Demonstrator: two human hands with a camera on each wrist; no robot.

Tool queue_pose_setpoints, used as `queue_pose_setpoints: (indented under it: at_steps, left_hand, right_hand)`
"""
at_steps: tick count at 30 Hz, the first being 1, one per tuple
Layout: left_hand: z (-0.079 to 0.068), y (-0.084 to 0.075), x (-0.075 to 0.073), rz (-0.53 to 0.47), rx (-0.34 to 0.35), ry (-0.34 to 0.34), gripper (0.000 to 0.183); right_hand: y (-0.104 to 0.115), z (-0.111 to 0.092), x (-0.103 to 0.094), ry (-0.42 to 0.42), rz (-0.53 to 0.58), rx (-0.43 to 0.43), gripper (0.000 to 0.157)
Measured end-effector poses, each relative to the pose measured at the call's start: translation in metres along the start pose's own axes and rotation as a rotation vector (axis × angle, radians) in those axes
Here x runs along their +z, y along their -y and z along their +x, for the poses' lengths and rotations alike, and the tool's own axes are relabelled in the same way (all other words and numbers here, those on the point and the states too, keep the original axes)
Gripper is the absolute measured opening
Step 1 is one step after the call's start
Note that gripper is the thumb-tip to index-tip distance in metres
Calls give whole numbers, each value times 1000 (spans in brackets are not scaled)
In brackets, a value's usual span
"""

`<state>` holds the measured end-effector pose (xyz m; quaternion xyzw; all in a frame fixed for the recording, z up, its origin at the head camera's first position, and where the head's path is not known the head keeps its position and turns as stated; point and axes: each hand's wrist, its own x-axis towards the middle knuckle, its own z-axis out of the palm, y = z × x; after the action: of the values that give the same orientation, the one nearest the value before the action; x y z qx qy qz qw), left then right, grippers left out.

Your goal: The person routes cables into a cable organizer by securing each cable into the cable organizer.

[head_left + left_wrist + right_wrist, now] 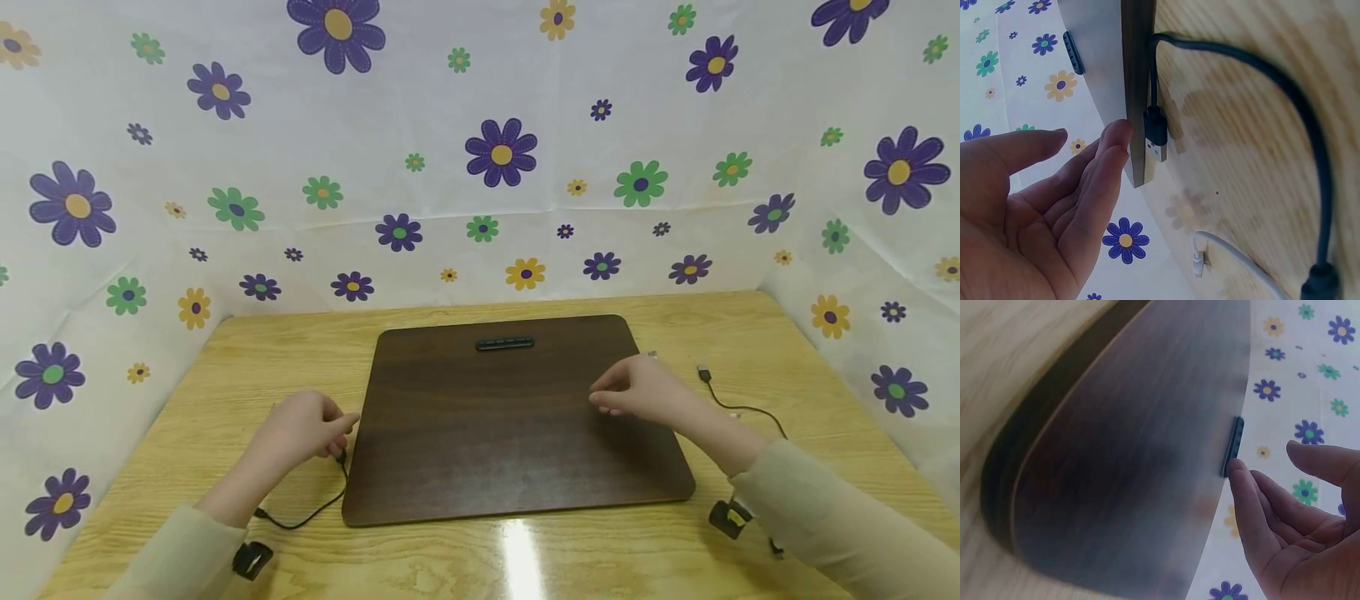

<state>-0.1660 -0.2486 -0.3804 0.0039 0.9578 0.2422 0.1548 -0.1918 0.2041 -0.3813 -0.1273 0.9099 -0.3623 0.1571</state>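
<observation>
A dark brown board [487, 433] lies on the wooden table. On it, near the far edge, sits a small black slotted strip [505, 343]. My left hand [303, 425] hovers by the board's left edge with its fingers loosely bent, holding nothing. Close under it lies a black USB cable [318, 510]; its metal plug [1157, 150] shows beside the board's edge in the left wrist view. Above the right part of the board is my right hand [637, 389], thumb apart from the fingers in the right wrist view [1300, 534], with nothing in it.
Another black USB cable [750, 407] lies right of the board, partly hidden by the right forearm. A white cable [1235, 253] is on the table to the left. A white cloth [442, 192] with flowers surrounds the table [285, 358] at the back and sides.
</observation>
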Motion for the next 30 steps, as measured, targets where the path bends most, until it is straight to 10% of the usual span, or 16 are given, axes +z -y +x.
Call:
queue_pose_setpoints:
  at_steps: [30]
  left_hand:
    - [-19,15,4,-26,14,9,33]
  right_hand:
    - [42,28,57,133,124,-76,18]
